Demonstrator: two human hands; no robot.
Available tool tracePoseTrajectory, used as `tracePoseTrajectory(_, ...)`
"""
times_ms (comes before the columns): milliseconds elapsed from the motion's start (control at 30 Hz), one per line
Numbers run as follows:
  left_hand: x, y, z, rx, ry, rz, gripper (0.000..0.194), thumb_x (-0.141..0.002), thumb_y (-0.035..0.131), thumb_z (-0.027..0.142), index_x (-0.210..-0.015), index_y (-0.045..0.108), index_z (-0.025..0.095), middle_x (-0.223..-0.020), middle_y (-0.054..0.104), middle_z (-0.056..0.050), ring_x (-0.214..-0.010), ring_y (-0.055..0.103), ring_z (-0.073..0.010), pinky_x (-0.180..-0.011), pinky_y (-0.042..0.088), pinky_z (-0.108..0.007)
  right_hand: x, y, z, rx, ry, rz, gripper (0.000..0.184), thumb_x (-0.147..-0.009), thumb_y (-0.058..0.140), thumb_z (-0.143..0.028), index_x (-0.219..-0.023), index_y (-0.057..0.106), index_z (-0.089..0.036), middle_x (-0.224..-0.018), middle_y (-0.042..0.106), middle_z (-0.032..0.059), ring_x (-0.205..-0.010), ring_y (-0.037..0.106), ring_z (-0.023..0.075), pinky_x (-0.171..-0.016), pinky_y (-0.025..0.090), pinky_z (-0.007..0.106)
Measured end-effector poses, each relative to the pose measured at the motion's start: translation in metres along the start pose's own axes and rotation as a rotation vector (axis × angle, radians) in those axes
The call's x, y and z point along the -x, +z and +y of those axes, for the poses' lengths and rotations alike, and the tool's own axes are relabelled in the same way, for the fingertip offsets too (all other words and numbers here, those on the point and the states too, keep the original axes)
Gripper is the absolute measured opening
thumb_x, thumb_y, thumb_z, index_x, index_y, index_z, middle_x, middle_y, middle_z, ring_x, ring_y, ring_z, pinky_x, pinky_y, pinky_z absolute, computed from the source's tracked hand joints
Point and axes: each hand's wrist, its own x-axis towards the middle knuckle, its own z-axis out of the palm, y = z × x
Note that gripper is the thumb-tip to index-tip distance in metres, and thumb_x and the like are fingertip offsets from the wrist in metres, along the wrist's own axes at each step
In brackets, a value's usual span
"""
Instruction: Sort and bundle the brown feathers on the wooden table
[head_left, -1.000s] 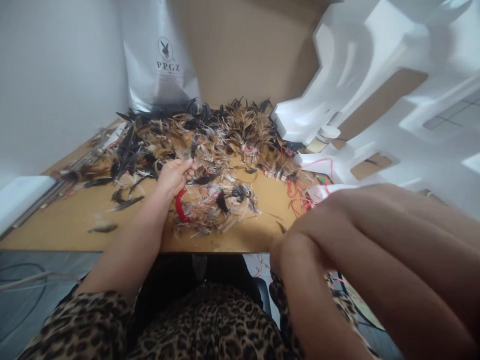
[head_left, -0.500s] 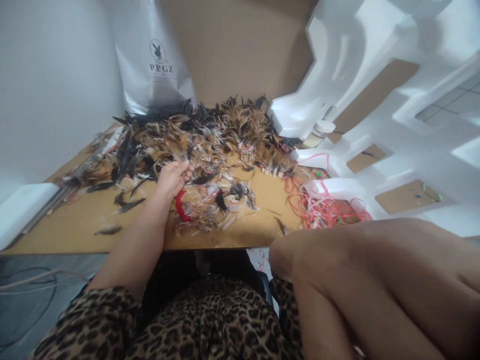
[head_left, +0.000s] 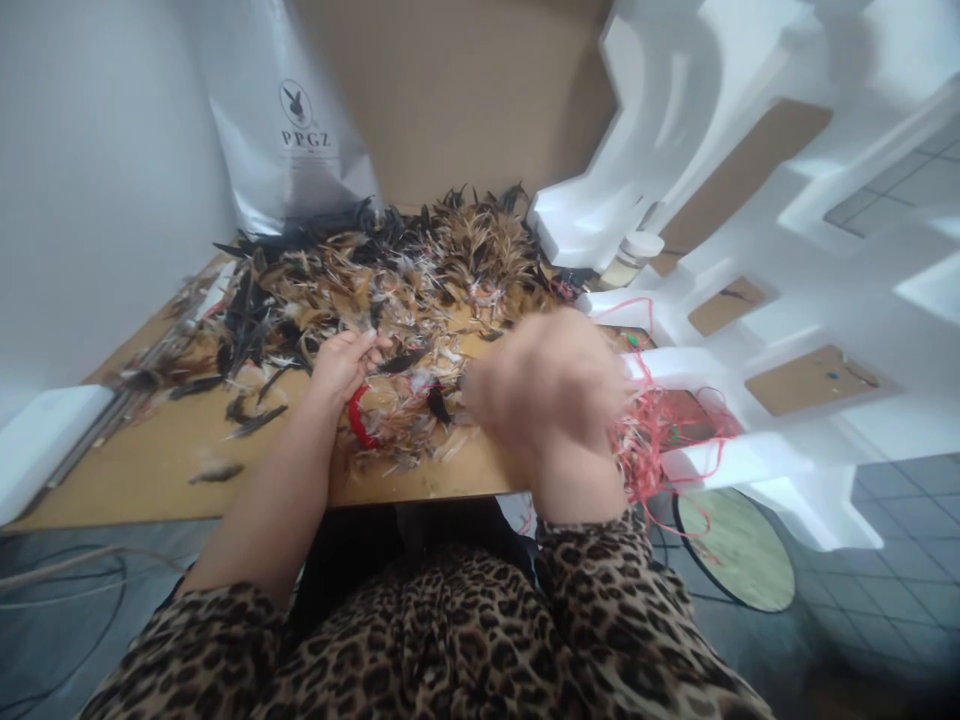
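Note:
My left hand is closed in a pinch at the near side of the feather pile. What its fingertips hold is hidden among the brown and black feathers. Just below it on the table lies a curved red band, with scraps of cut quills around it. My right hand is above the table's right part, smeared by motion. Its fingers cannot be made out. To its left lies a small dark feather.
Tangled pink strings spill over the right side, beside large white foam pieces. A lidded jar stands behind them. At the back left leans a silvery bag. A white foam block lies at the left edge.
My right hand has swung in from the lower right to over the table. My left hand stays by the feathers, still pinched. The view has shifted slightly.

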Motion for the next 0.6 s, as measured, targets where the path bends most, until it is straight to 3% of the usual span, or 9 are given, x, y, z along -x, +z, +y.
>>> tracePoseTrajectory(67,0.001,0.001,0.0,-0.022,-0.006,0.003,0.014,-0.067,0.066,0.022,-0.066,0.061,0.01,-0.067,0.068,-0.005,-0.042,0.049,-0.0031,-0.04,0.036,-0.014,-0.037,0.015,0.007,0.157,-0.154,-0.198,0.023,-0.072,0.062,-0.04,-0.067,0.065,-0.017,-0.063,0.062,0.0023,-0.062,0.056,0.0109,-0.059,0.042,0.025)
tracePoseTrajectory(100,0.001,0.001,0.001,-0.038,-0.011,0.013,0.014,-0.068,0.066,0.023,-0.066,0.061,0.01,-0.068,0.068,-0.006,-0.042,0.049,-0.0032,-0.04,0.036,-0.014,-0.052,0.024,0.014,0.294,-0.159,-0.223,0.02,-0.072,0.062,-0.035,-0.068,0.066,-0.017,-0.065,0.064,0.0039,-0.065,0.058,0.0133,-0.062,0.043,0.027)
tracePoseTrajectory(167,0.002,0.001,0.001,-0.069,-0.02,0.036,0.015,-0.068,0.066,0.024,-0.066,0.06,0.01,-0.07,0.069,-0.007,-0.042,0.049,-0.003,-0.04,0.036,-0.014,-0.074,0.04,0.035,0.654,0.0,-0.138,0.014,-0.069,0.063,-0.027,-0.063,0.066,-0.015,-0.066,0.064,0.0089,-0.07,0.06,0.0192,-0.067,0.044,0.03)
tracePoseTrajectory(267,0.001,0.001,0.001,-0.078,-0.018,0.047,0.019,-0.067,0.067,0.027,-0.064,0.058,0.01,-0.073,0.07,-0.009,-0.041,0.049,-0.0029,-0.04,0.036,-0.014,-0.086,0.057,0.064,0.875,0.13,-0.133,0.018,-0.071,0.061,-0.029,-0.079,0.069,-0.015,-0.084,0.068,0.0148,-0.083,0.063,0.0242,-0.072,0.045,0.032)
tracePoseTrajectory(467,-0.002,-0.002,-0.005,-0.032,-0.004,-0.004,0.023,-0.064,0.07,0.029,-0.064,0.057,0.01,-0.075,0.07,-0.009,-0.044,0.051,-0.004,-0.04,0.037,-0.015,-0.092,0.069,0.09,0.988,0.306,-0.151,0.035,-0.078,0.052,-0.033,-0.101,0.067,-0.01,-0.108,0.063,0.0206,-0.098,0.061,0.0271,-0.081,0.047,0.036)
tracePoseTrajectory(600,0.001,0.001,-0.004,-0.06,-0.022,-0.017,0.022,-0.064,0.07,0.029,-0.064,0.058,0.01,-0.077,0.071,-0.009,-0.045,0.052,-0.0039,-0.041,0.038,-0.015,-0.096,0.066,0.094,0.75,0.235,-0.08,0.025,-0.075,0.056,-0.032,-0.081,0.068,-0.011,-0.085,0.067,0.0129,-0.082,0.062,0.02,-0.075,0.045,0.029)
